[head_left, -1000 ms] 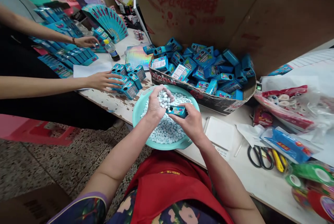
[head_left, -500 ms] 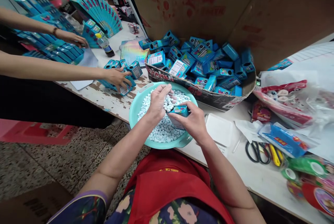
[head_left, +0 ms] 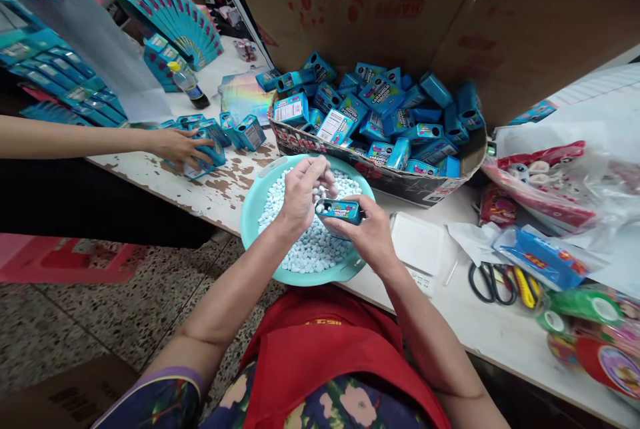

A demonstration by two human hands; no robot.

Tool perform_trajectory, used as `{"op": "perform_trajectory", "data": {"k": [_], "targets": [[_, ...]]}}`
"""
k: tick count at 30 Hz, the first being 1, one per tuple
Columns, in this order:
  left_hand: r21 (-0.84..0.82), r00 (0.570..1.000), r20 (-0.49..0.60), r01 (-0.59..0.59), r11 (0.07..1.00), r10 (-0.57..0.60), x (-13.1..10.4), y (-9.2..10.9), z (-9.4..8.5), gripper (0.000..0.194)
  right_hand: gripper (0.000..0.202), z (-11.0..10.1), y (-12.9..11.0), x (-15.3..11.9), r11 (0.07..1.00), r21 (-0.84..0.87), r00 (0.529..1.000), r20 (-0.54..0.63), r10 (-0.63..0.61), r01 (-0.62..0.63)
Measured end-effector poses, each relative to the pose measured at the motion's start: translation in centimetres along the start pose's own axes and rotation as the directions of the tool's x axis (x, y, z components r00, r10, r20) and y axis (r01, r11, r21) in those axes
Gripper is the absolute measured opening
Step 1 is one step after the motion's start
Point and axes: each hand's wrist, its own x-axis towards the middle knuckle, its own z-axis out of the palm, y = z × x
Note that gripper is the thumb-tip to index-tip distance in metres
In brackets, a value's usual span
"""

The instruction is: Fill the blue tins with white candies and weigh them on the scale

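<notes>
My right hand (head_left: 371, 232) grips a small blue candy box (head_left: 341, 210) over a mint-green basin (head_left: 250, 216). Its dark round opening faces my left hand, and white candies show in it. My left hand (head_left: 303, 192) is curled at that opening, a few candies between its fingers; the palm side is partly hidden. Many loose pale candies (head_left: 313, 252) fill the basin below both hands.
Behind the basin stands a cardboard carton (head_left: 350, 159) heaped with blue boxes. A white scale (head_left: 417, 242), scissors (head_left: 493, 282) and a yellow cutter (head_left: 527, 287) lie at right. At left a co-worker's hand (head_left: 183, 149) touches blue boxes, near a bottle (head_left: 189, 84).
Candies have passed from my left hand into the box opening, leaving fewer in the fingers. The co-worker's hands moved left, one lifting a grey sheet, the other shifting boxes left.
</notes>
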Motion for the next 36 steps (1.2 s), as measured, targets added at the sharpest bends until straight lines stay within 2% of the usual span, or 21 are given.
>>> {"op": "perform_trajectory", "data": {"k": [6, 10, 16, 18, 20, 22, 24, 26, 27, 29, 31, 32, 33, 34, 36], "targets": [[-0.020, 1.000, 0.024, -0.010, 1.000, 0.010, -0.4, 0.2, 0.0, 0.023, 0.039, 0.1, -0.1, 0.1, 0.999, 0.037, 0.999, -0.033, 0.005, -0.004], [-0.008, 0.998, 0.053, -0.041, 0.999, 0.041, -0.5, -0.1, -0.2, 0.026, 0.038, 0.5, 0.1, 0.2, 0.998, 0.050, 0.999, -0.038, 0.025, -0.023], [-0.015, 0.996, 0.092, -0.014, 1.000, 0.016, -0.6, 0.1, 0.0, 0.021, 0.035, 1.0, 0.4, 0.3, 0.998, 0.067, 0.999, -0.047, 0.023, -0.020], [-0.043, 0.997, 0.060, -0.043, 0.998, 0.045, -0.1, 0.6, -0.3, 0.020, 0.036, 0.5, 0.4, 0.1, 0.996, 0.089, 0.999, -0.047, 0.016, -0.012], [-0.029, 0.994, -0.042, -0.102, 0.994, 0.101, 1.0, 0.7, -1.0, 0.018, 0.038, -0.5, 0.4, -0.3, 0.990, 0.139, 0.997, -0.070, 0.025, -0.015], [0.129, 0.985, -0.091, -0.135, 0.982, 0.147, 2.6, -0.1, -2.0, 0.011, 0.042, -1.8, 0.5, -0.8, 0.982, 0.185, 0.986, -0.160, 0.050, -0.020], [0.412, 0.989, 0.015, -0.141, 0.900, 0.148, 4.2, -1.9, -2.9, 0.002, 0.044, -3.0, 0.6, -1.2, 0.983, 0.183, 0.962, -0.267, 0.062, -0.013], [0.664, 0.967, 0.233, -0.236, 0.709, 0.103, 5.2, -4.3, -3.3, 0.003, 0.043, -4.0, 0.8, -1.3, 0.987, 0.161, 0.939, -0.338, 0.061, -0.006], [0.745, 0.935, 0.349, -0.319, 0.587, 0.065, 5.5, -5.5, -3.4, 0.006, 0.044, -4.3, 0.9, -1.3, 0.988, 0.157, 0.933, -0.354, 0.062, -0.006], [0.816, 0.855, 0.517, -0.479, 0.323, -0.039, 5.2, -7.2, -3.3, 0.017, 0.044, -4.7, 1.1, -1.3, 0.987, 0.163, 0.923, -0.377, 0.074, -0.012], [0.823, 0.809, 0.568, -0.559, 0.102, -0.149, 4.2, -7.9, -3.3, 0.025, 0.045, -4.9, 1.1, -1.3, 0.986, 0.162, 0.916, -0.392, 0.088, -0.025], [0.823, 0.805, 0.562, -0.567, 0.033, -0.191, 3.5, -7.9, -3.6, 0.026, 0.045, -4.9, 1.0, -1.3, 0.987, 0.159, 0.915, -0.393, 0.094, -0.033], [0.830, 0.809, 0.545, -0.558, 0.004, -0.220, 2.9, -7.7, -3.9, 0.025, 0.045, -5.0, 0.9, -1.4, 0.987, 0.158, 0.915, -0.391, 0.101, -0.042], [0.848, 0.822, 0.518, -0.530, 0.016, -0.236, 2.3, -7.4, -4.5, 0.023, 0.046, -5.0, 0.8, -1.5, 0.986, 0.159, 0.915, -0.389, 0.107, -0.048], [0.904, 0.883, 0.421, -0.391, 0.171, -0.208, 1.3, -6.7, -5.7, 0.016, 0.046, -5.0, 0.4, -1.6, 0.985, 0.166, 0.917, -0.382, 0.115, -0.054]]}}
